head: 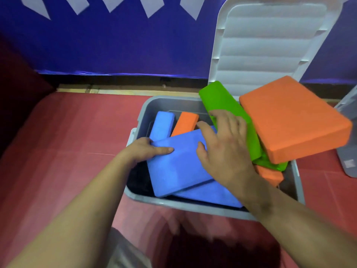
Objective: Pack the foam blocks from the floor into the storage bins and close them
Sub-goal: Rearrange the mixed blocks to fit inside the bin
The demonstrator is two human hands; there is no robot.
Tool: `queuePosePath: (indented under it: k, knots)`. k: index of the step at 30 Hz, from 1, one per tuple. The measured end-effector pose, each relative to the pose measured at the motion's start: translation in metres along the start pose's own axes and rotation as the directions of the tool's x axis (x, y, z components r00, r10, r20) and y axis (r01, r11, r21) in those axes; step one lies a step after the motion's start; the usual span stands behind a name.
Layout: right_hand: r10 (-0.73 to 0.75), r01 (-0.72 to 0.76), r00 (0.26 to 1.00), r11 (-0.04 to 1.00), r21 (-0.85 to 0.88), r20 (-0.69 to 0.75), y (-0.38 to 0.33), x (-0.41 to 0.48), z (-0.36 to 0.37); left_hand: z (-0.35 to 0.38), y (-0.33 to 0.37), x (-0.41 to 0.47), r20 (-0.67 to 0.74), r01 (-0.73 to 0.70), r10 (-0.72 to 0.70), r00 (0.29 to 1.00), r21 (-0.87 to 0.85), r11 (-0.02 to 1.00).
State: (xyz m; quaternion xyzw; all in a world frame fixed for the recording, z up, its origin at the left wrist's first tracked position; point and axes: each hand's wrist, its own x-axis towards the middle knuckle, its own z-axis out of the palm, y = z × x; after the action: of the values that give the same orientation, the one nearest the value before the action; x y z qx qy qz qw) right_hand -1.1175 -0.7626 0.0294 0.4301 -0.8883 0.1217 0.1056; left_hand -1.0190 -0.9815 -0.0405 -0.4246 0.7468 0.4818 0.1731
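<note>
A grey storage bin (166, 105) stands on the red floor with its white lid (266, 43) raised at the back. Inside lie several foam blocks. A big blue block (177, 167) lies tilted on top of another blue one (210, 194). My left hand (146, 149) grips its left edge, thumb on top. My right hand (226, 147) lies with spread fingers across the blue block and a green block (224, 99). A large orange block (291, 117) leans on the bin's right side. A small blue block (162, 124) and an orange one (185, 122) stand at the back.
A blue wall (116, 45) with white shapes rises behind the bin. The corner of a second grey bin (347, 136) shows at the right edge. Red floor mats (67, 142) stretch to the left. A dark shape fills the far left corner.
</note>
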Motion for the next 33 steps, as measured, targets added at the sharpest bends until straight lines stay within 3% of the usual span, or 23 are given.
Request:
queuePosePath:
  k: [3, 7, 10, 12, 15, 18, 21, 24, 33]
  knots:
    - [0.189, -0.185, 0.982, 0.976, -0.112, 0.027, 0.012, 0.005, -0.002, -0.003, -0.001, -0.001, 0.004, -0.012, 0.013, 1.0, -0.122, 0.992]
    - [0.26, -0.26, 0.965, 0.965, -0.021, 0.021, 0.033, 0.009, 0.0, -0.012, 0.007, -0.008, -0.017, -0.046, 0.044, 0.999, -0.208, 0.977]
    - [0.277, -0.277, 0.961, 0.96, 0.049, 0.003, 0.037, 0.012, 0.002, -0.035, 0.013, -0.013, -0.197, -0.204, 0.154, 0.968, -0.265, 0.943]
    - [0.263, -0.263, 0.965, 0.963, 0.057, -0.005, 0.038, 0.012, 0.004, -0.049, 0.016, -0.018, -0.389, -0.333, 0.214, 0.896, -0.269, 0.904]
    - [0.232, -0.23, 0.972, 0.971, 0.068, -0.03, 0.04, 0.011, 0.007, -0.059, 0.015, -0.017, -0.655, -0.478, 0.218, 0.724, -0.249, 0.842]
    - [0.224, -0.221, 0.973, 0.973, 0.063, -0.057, 0.041, 0.011, 0.009, -0.05, 0.01, -0.005, -0.747, -0.494, 0.236, 0.622, -0.14, 0.858]
    - [0.206, -0.204, 0.977, 0.978, 0.045, -0.061, 0.04, 0.011, 0.009, -0.031, 0.014, 0.006, -0.69, -0.44, 0.311, 0.654, -0.013, 0.898]
    - [0.192, -0.191, 0.979, 0.981, 0.027, -0.06, 0.04, 0.01, 0.01, -0.022, 0.025, 0.006, -0.694, -0.462, 0.357, 0.626, 0.039, 0.886]
    - [0.184, -0.182, 0.982, 0.982, 0.04, -0.042, 0.043, 0.008, 0.013, -0.017, 0.039, 0.002, -0.592, -0.417, 0.317, 0.741, -0.034, 0.908]
